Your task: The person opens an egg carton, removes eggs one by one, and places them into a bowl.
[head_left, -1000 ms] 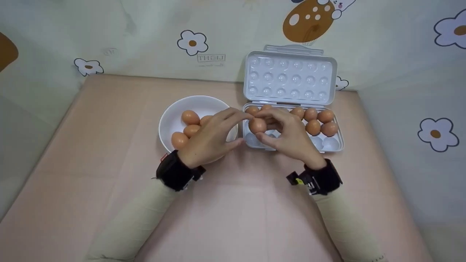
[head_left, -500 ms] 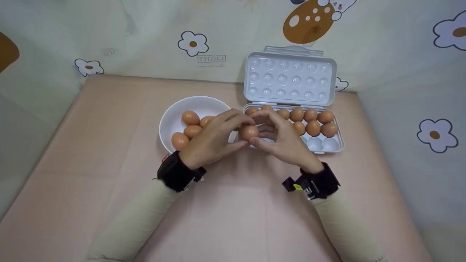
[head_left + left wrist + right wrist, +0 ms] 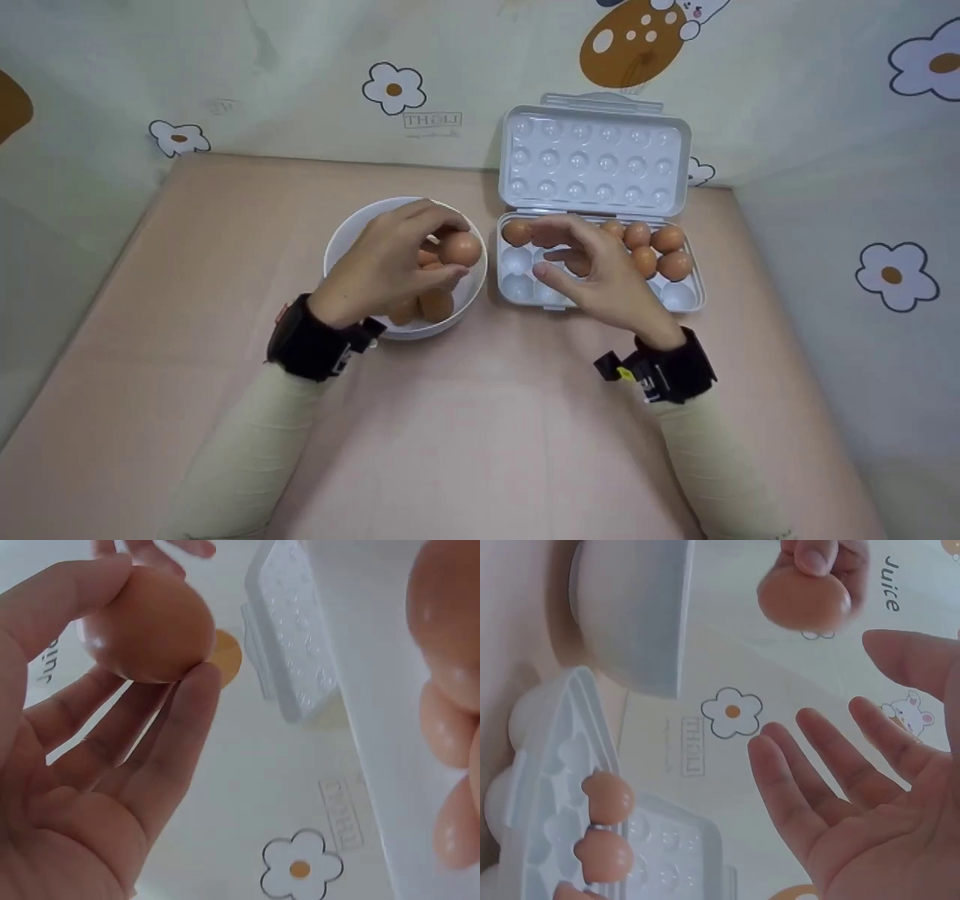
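Observation:
My left hand [image 3: 405, 251] holds a brown egg [image 3: 460, 249] in its fingertips above the white bowl [image 3: 345, 232]; the left wrist view shows the same egg [image 3: 146, 626] pinched between thumb and fingers. More brown eggs [image 3: 435, 304] lie in the bowl under the hand. My right hand [image 3: 592, 266] hovers with relaxed, spread fingers over the left part of the white egg tray [image 3: 694, 296], holding nothing; in the right wrist view its palm [image 3: 885, 795] is empty. Several eggs [image 3: 652, 247] sit in the tray's back rows.
The tray's clear lid [image 3: 596, 161] stands open against the flowered wall. The pink table surface [image 3: 487, 420] spreads in front of bowl and tray. Walls close in at left, back and right.
The egg passed from between both hands over the tray's left edge into my left hand, which carried it left over the bowl. My right hand let go and stays over the tray.

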Tool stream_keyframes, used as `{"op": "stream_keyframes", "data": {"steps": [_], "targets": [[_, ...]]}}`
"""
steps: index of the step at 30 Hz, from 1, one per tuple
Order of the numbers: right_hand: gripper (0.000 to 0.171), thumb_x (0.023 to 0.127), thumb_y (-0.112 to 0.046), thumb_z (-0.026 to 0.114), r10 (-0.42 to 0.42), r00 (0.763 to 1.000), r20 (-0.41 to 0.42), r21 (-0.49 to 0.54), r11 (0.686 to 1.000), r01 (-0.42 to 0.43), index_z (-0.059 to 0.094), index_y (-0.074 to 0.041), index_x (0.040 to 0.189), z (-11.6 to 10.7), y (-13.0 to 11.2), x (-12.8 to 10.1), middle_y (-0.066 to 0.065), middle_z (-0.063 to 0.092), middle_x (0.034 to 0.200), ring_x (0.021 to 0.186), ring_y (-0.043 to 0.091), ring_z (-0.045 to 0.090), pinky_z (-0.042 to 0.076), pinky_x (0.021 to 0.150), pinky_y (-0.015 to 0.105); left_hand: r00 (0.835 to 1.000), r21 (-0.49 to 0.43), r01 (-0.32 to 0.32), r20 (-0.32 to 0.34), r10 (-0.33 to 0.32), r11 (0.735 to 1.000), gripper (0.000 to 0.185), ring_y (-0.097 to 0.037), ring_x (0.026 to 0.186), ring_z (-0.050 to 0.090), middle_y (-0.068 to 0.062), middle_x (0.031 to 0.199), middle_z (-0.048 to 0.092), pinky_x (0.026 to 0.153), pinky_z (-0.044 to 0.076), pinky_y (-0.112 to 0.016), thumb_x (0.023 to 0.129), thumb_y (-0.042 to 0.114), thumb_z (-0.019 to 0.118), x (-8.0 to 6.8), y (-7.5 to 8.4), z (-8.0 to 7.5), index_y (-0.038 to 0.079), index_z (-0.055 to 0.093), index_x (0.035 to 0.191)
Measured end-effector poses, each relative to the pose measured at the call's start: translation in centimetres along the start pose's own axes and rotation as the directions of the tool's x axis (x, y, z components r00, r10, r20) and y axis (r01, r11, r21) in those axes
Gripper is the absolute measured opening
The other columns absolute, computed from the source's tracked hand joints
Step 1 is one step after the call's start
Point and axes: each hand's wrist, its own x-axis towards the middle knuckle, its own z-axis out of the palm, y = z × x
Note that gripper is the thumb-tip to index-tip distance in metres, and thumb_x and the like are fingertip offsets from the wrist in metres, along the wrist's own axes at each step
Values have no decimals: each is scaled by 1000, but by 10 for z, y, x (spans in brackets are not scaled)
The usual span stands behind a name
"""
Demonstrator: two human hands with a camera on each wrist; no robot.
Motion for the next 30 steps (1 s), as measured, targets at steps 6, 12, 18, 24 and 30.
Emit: {"op": "stream_keyframes", "data": {"steps": [6,12,18,24,30], "targets": [[41,98,-8,75,-18,998,-61,-136,991,9,65,-5,138,-11,-1,-2,1,70,131,121,17,67,56,103,39,994,115,74,73,-83,991,38,-22,98,64,-5,109,67,87,55,-37,87,16,88,-1,-11,-28,9,71,121],[44,94,-2,77,-63,995,-76,-298,954,38,67,-9,137,-19,3,-2,-1,70,132,110,14,69,57,95,33,974,230,120,162,-160,966,31,-28,100,62,-10,108,67,86,54,-42,88,9,84,10,-30,-45,5,71,116],[45,92,0,77,-80,994,-72,-385,922,46,68,-8,135,-24,7,-3,3,70,133,111,13,62,52,96,28,940,358,117,260,-219,926,28,-31,95,61,-13,104,66,83,55,-43,89,10,84,13,-45,-50,1,70,112],[46,91,0,77,-65,995,-71,-423,906,29,69,-11,136,-28,9,-3,3,69,135,122,13,60,50,102,33,915,411,112,313,-255,905,25,-28,86,58,-13,93,62,73,52,-39,86,4,81,12,-53,-49,1,71,109],[46,92,-5,79,8,996,-86,-444,895,-46,68,-9,137,-32,11,-4,3,65,139,125,15,59,56,99,37,909,440,92,329,-255,893,13,-28,81,58,-12,85,61,70,52,-38,86,0,76,11,-58,-47,2,70,97]]}}
